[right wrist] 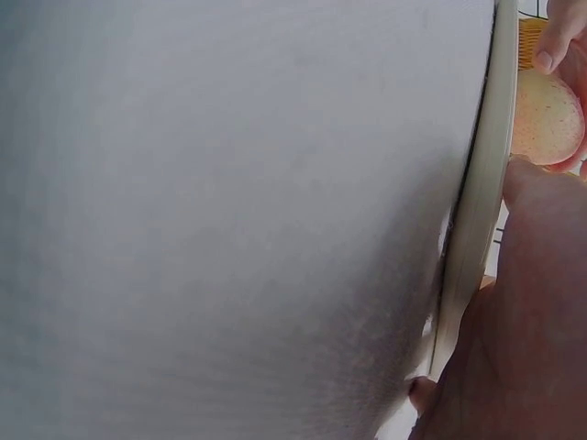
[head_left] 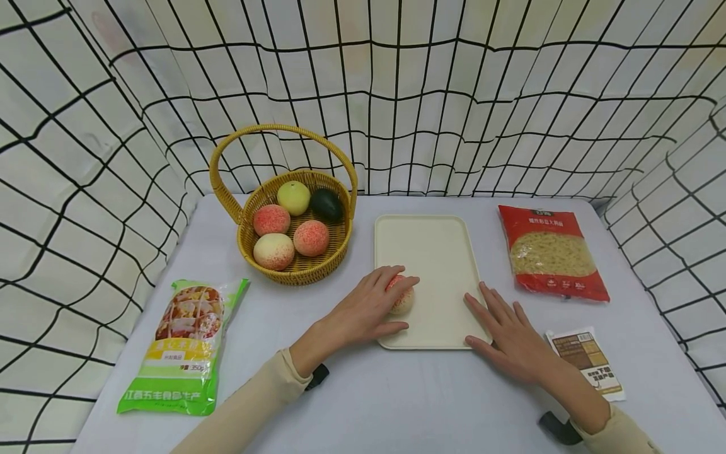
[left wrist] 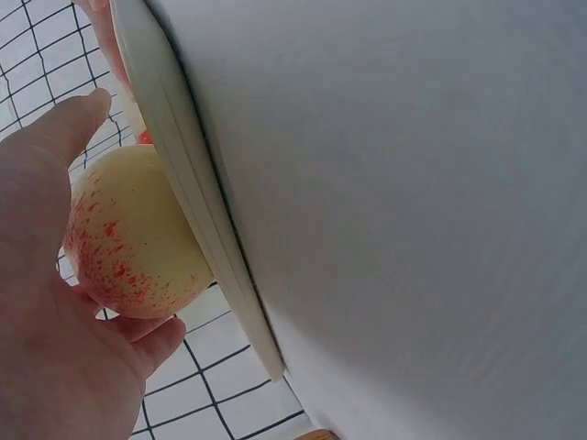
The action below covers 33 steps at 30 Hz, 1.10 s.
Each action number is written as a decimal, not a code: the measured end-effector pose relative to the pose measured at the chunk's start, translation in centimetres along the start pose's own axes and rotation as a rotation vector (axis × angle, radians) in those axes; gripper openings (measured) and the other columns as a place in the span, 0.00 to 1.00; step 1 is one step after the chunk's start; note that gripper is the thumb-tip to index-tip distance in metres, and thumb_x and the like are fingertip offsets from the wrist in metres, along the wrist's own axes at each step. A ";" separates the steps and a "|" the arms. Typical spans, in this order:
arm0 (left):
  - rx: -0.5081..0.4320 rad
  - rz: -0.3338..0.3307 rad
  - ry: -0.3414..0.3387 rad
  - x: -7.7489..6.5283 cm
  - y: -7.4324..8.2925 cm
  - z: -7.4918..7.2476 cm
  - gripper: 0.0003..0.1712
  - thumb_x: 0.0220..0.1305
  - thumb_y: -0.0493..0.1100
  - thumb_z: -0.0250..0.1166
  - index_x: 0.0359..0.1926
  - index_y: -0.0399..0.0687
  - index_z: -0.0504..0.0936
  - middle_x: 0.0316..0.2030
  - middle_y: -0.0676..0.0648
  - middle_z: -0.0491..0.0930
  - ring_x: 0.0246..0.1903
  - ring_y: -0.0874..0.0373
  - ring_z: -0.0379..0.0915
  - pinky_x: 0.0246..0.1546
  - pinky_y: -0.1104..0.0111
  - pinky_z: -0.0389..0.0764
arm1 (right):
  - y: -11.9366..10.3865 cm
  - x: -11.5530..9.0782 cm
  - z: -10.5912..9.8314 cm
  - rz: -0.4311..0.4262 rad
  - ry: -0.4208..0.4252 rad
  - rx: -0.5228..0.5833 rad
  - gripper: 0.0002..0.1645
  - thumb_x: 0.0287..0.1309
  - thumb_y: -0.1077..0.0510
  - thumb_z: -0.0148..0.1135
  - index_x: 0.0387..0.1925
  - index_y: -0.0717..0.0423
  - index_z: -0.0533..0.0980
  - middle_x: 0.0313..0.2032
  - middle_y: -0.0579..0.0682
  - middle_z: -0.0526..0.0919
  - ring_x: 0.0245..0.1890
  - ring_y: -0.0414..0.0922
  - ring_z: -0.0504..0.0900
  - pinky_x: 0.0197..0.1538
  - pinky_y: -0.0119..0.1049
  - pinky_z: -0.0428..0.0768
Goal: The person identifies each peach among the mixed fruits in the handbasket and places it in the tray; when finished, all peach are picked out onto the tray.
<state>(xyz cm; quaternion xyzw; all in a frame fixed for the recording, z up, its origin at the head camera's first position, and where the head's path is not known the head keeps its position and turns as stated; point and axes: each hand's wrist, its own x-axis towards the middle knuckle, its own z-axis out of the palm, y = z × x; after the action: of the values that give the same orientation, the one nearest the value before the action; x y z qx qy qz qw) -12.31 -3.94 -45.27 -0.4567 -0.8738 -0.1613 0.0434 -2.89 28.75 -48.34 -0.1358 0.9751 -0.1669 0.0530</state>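
Observation:
A pale peach with red speckles [head_left: 404, 302] rests on the cream tray [head_left: 428, 249], near its left edge. My left hand [head_left: 365, 309] holds this peach from the left, fingers bent over its far side and thumb toward the near side. In the left wrist view the peach [left wrist: 138, 243] sits between thumb and fingers, right against the tray's surface. My right hand [head_left: 510, 340] lies at the tray's lower right edge with its fingers spread and nothing in them. From the right wrist, its thumb side shows along the tray rim [right wrist: 477, 211].
A wicker basket [head_left: 306, 274] at the back left bears several peaches, a green apple [head_left: 293, 198] and a dark green avocado-like fruit [head_left: 326, 205]. A green food bag [head_left: 181, 353] lies left; a red pasta bag [head_left: 553, 252] and small brown-and-white packet [head_left: 587, 362] lie right. Black-lined curtains surround the table.

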 end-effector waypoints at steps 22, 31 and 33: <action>-0.036 -0.028 0.109 -0.8 -1.5 -3.3 0.51 0.60 0.57 0.79 0.78 0.55 0.64 0.77 0.41 0.63 0.76 0.43 0.64 0.74 0.50 0.74 | -0.1 -0.1 -0.1 0.001 -0.002 0.008 0.50 0.71 0.32 0.59 0.86 0.35 0.51 0.87 0.55 0.45 0.85 0.63 0.48 0.78 0.78 0.49; -0.028 -0.068 0.152 -1.3 -2.7 -5.4 0.49 0.62 0.54 0.79 0.78 0.52 0.64 0.77 0.39 0.64 0.76 0.41 0.64 0.75 0.47 0.73 | -0.1 -0.1 -0.1 0.002 0.000 0.009 0.50 0.71 0.32 0.59 0.86 0.36 0.51 0.87 0.55 0.45 0.86 0.63 0.48 0.79 0.77 0.48; -0.021 -0.086 0.154 -1.4 -3.0 -5.9 0.48 0.64 0.54 0.77 0.78 0.52 0.64 0.77 0.39 0.63 0.76 0.40 0.63 0.75 0.47 0.73 | -0.1 -0.1 -0.1 0.000 0.002 0.008 0.50 0.71 0.32 0.59 0.86 0.36 0.52 0.87 0.55 0.45 0.86 0.63 0.48 0.79 0.77 0.49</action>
<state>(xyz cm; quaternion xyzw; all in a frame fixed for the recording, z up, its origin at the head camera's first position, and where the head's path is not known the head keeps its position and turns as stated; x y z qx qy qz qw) -14.32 -8.50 -40.77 -0.4056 -0.8848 -0.2071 0.0988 -2.77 28.71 -48.20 -0.1353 0.9746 -0.1707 0.0528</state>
